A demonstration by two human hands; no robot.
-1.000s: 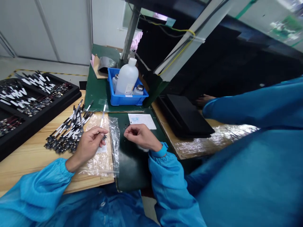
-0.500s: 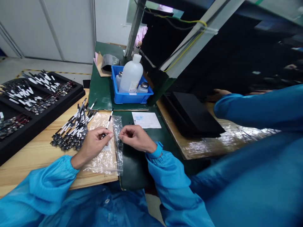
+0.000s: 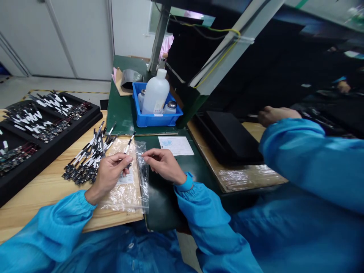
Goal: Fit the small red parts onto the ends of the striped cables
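My left hand (image 3: 109, 172) pinches a small circuit board with a thin black-and-white flex cable (image 3: 129, 143) that sticks up past the fingertips. Close by on the right, my right hand (image 3: 165, 165) has its thumb and forefinger pressed together; what they hold, if anything, is too small to make out. Both hands are above a clear plastic bag (image 3: 122, 199) that lies across the wooden board's right edge. Left of my left hand is a loose pile of similar circuit boards with flex cables (image 3: 85, 161).
Black foam trays (image 3: 93, 113) filled with more boards stand at left. A blue bin (image 3: 159, 120) holds a white bottle (image 3: 156, 93) and small jars. A paper sheet (image 3: 179, 146) lies on the green mat. At right, a co-worker's hand (image 3: 280, 115) is beyond black foam slabs (image 3: 231, 136).
My right hand's fingers have straightened a little, still near my left hand. My left hand has turned slightly, with the board still in it. The co-worker's arm at right has shifted.
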